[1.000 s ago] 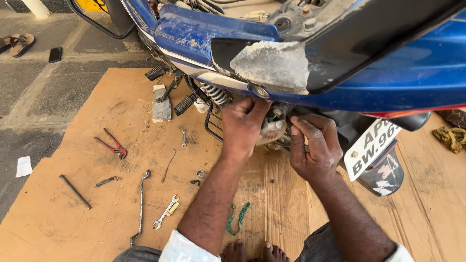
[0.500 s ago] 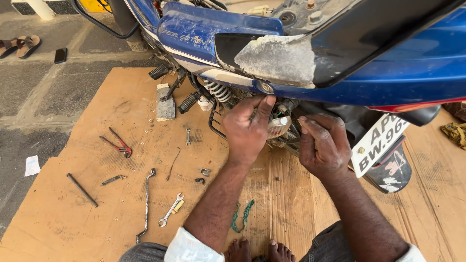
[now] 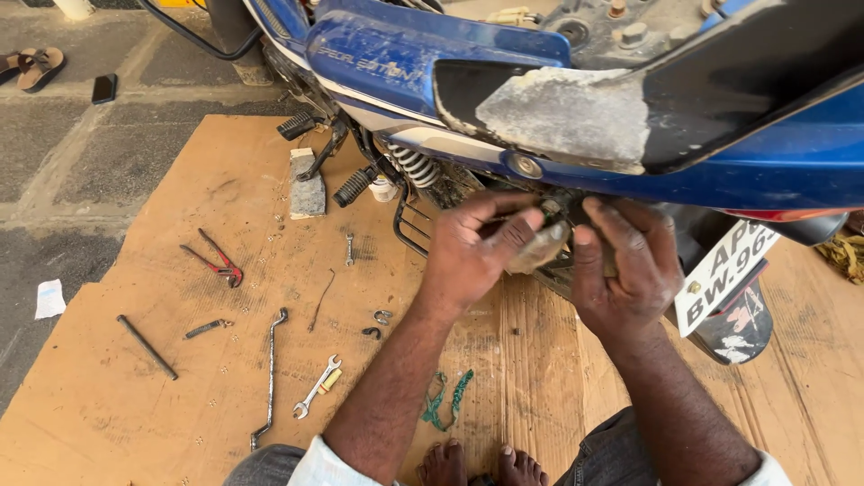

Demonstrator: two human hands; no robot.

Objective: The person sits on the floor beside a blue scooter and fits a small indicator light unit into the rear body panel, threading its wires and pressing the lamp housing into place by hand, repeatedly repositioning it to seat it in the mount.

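A: Cardboard sheet (image 3: 135, 405) on paving, blue motorcycle (image 3: 720, 162) over its far edge. Hands?

B: Left hand (image 3: 472, 247) and right hand (image 3: 625, 270) both under the tail, fingers curled round a dull metal part (image 3: 540, 247) between them.

A: Change from half a second ago?

B: Left thumb now lies across the part; earlier the fingers reached up. Red pliers (image 3: 216, 261), long spanner (image 3: 270, 378) unmoved near the left edge.

one blue motorbike (image 3: 558, 99); two hands, left hand (image 3: 477, 252) and right hand (image 3: 625, 270), both up under it; two bare feet (image 3: 481, 466) near; one red pliers (image 3: 216, 261); three spanners, one long (image 3: 270, 378), one small (image 3: 317, 387), one tiny (image 3: 349, 248); two sandals (image 3: 36, 67) far left; one phone (image 3: 104, 87); one brick (image 3: 308, 184)
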